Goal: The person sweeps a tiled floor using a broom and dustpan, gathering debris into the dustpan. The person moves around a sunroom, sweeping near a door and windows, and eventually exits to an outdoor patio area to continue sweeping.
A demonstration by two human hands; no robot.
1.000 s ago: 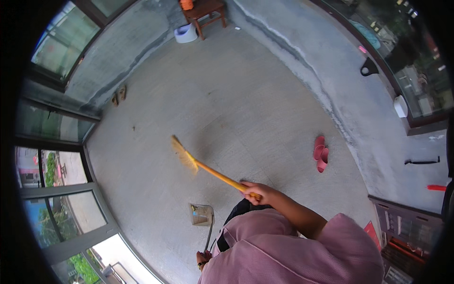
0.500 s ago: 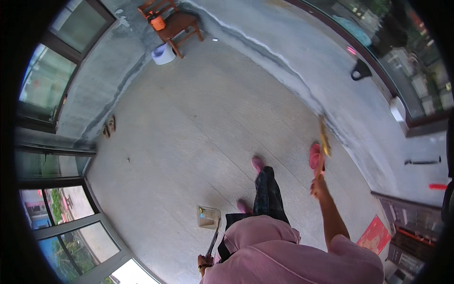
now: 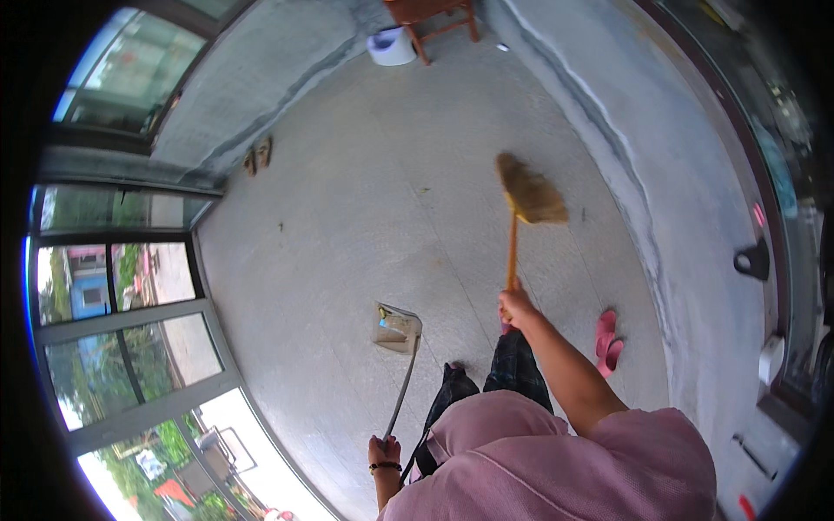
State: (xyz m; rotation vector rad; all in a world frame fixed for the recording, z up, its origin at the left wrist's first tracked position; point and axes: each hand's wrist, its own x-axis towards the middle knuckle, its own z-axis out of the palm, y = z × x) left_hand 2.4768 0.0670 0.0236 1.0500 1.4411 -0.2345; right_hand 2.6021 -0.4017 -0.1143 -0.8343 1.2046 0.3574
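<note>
Grey floor [image 3: 347, 200] below, right fingers [image 3: 509, 305] encircle broom handle [image 3: 512, 252].

A head-worn fisheye looks widely down onto the floor [image 3: 347, 200].

No readable text, labels, numbers or signs, view's edges perhaps too blurred

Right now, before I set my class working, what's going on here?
A person in a pink top holds a broom in the right hand, its bristles out ahead; whether they touch the floor is unclear. The left hand grips the long handle of a dustpan, left of the broom and nearer the body. Pink slippers lie to the right.
</note>
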